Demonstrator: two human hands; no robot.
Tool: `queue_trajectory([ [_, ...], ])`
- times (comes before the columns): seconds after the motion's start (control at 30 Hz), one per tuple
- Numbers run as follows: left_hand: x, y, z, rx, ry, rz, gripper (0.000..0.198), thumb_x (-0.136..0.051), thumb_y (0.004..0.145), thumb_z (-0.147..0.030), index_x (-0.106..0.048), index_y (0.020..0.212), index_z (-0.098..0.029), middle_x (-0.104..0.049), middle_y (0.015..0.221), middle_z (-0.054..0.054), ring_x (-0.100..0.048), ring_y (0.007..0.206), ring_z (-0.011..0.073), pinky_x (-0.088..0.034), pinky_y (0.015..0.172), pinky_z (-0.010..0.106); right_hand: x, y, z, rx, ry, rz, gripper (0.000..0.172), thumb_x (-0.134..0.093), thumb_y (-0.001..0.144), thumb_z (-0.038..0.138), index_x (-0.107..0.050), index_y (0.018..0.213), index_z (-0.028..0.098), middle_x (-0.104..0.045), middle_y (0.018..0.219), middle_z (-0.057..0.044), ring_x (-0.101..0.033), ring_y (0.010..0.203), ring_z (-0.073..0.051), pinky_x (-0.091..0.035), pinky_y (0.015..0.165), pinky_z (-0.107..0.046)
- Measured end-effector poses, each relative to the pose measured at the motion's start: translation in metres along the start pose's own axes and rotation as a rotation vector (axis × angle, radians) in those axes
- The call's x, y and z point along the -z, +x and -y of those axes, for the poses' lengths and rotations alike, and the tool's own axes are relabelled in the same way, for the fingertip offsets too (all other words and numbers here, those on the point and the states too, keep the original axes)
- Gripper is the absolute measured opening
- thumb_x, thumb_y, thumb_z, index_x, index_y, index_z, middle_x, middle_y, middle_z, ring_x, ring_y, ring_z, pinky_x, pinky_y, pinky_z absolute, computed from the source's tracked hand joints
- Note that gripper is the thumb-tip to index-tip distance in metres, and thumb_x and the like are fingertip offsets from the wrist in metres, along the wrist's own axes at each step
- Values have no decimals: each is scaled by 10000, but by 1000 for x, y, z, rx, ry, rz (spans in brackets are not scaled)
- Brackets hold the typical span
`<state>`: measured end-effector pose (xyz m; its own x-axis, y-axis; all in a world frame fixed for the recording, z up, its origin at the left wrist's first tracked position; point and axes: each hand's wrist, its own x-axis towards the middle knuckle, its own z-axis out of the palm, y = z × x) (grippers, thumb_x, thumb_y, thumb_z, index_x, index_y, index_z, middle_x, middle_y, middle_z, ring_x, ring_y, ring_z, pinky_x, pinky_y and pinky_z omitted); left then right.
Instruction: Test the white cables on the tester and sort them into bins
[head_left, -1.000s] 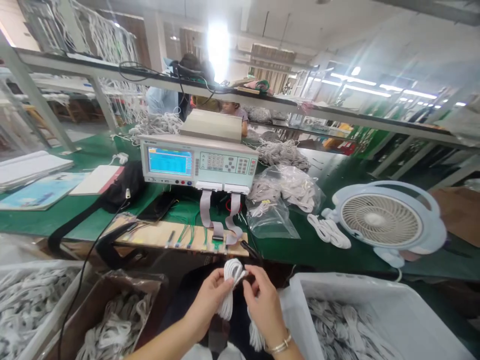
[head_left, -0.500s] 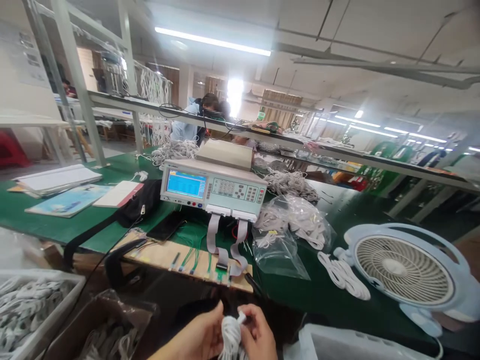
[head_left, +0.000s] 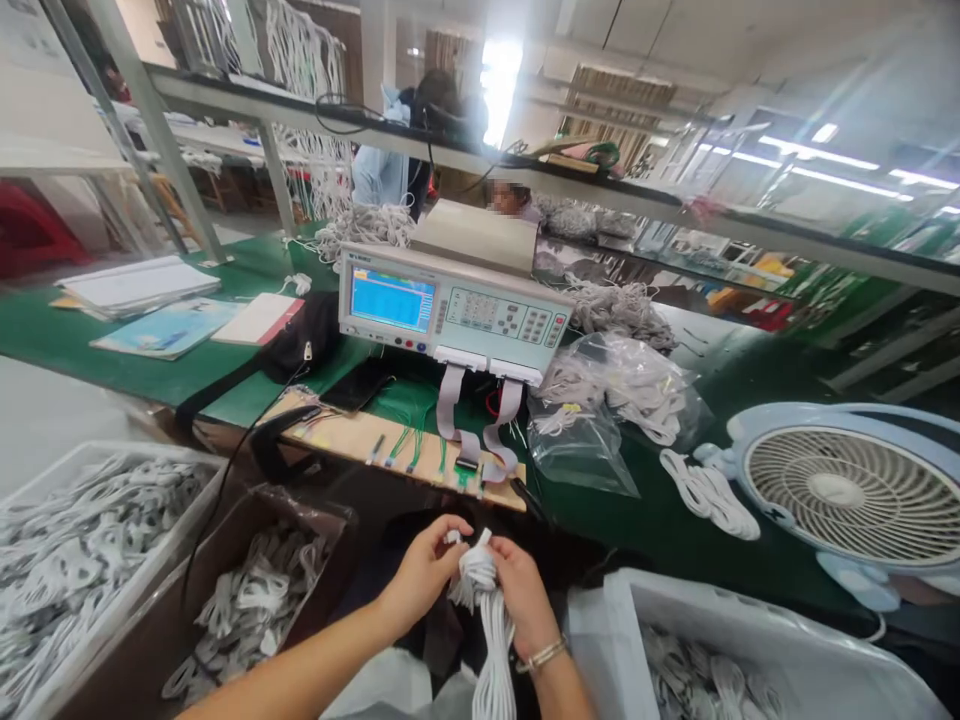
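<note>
A coiled bundle of white cable [head_left: 491,630] hangs from my two hands over my lap, its wound upper part between them and its long loops dangling below. My left hand [head_left: 426,570] has its fingers closed on the bundle's upper left, with a small white end showing at the fingertips. Pinched from the other side, the top of the coil and a white end sit by the thumb and fingers of my right hand [head_left: 519,590], which has a bracelet at the wrist. Just beyond my hands lies a wooden test board [head_left: 360,435] with connectors and green wires.
A bench tester [head_left: 454,305] stands on the green table, with grey ribbon cables to the board. White bins [head_left: 622,640] and a brown box [head_left: 97,625] of cables flank me. A fan [head_left: 840,490] and bagged cables [head_left: 577,440] are right. People sit beyond the shelf.
The view has tilted down, so the bench sits higher and more of the bins shows. My hands appear higher, with more of the cable bundle hanging in view.
</note>
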<state>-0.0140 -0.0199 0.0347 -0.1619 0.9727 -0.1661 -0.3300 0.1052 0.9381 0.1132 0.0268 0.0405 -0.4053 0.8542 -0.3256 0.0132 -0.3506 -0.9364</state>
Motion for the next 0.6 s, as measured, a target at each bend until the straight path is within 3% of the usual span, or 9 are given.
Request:
queue_trajectory([
  [0.1, 7, 4, -8, -36, 71, 22, 169, -545, 672, -263, -522, 806, -162, -480, 628, -30, -434, 567, 89, -350, 539, 189, 1, 12, 5, 17, -11, -21, 214, -593, 675, 353, -576, 727, 147, -597, 608, -3, -529, 537, -134, -393, 506, -230],
  [0.23, 20, 10, -17, -138, 244, 80, 166, -519, 699, -230, -578, 845, -178, -579, 809, 25, -507, 751, 141, -387, 688, 224, 0, 22, 15, 38, -44, -25, 265, -641, 631, 356, -619, 770, 131, -620, 598, -20, -555, 551, -160, -413, 541, -261],
  [0.33, 28, 15, -17, -157, 293, 102, 191, -522, 705, -239, -609, 869, -193, -608, 843, 36, -534, 770, 152, -396, 716, 235, -1, 27, 20, 36, -70, -25, 268, -652, 625, 340, -644, 788, 127, -633, 598, -30, -566, 570, -172, -420, 551, -270],
  [0.5, 32, 24, -13, 28, 112, 49, 213, -608, 633, -267, -637, 803, -142, -610, 625, 23, -530, 577, 127, -419, 575, 235, 1, 32, 23, 64, -137, -4, 273, -635, 646, 338, -661, 824, 133, -656, 652, -49, -570, 582, -185, -433, 570, -296],
  [0.6, 30, 28, -14, 146, -5, 42, 271, -615, 625, -321, -630, 795, -112, -607, 611, 34, -543, 570, 129, -437, 567, 252, 3, 32, 25, 71, -170, 3, 278, -621, 660, 347, -663, 838, 138, -663, 671, -56, -580, 608, -196, -443, 574, -297],
])
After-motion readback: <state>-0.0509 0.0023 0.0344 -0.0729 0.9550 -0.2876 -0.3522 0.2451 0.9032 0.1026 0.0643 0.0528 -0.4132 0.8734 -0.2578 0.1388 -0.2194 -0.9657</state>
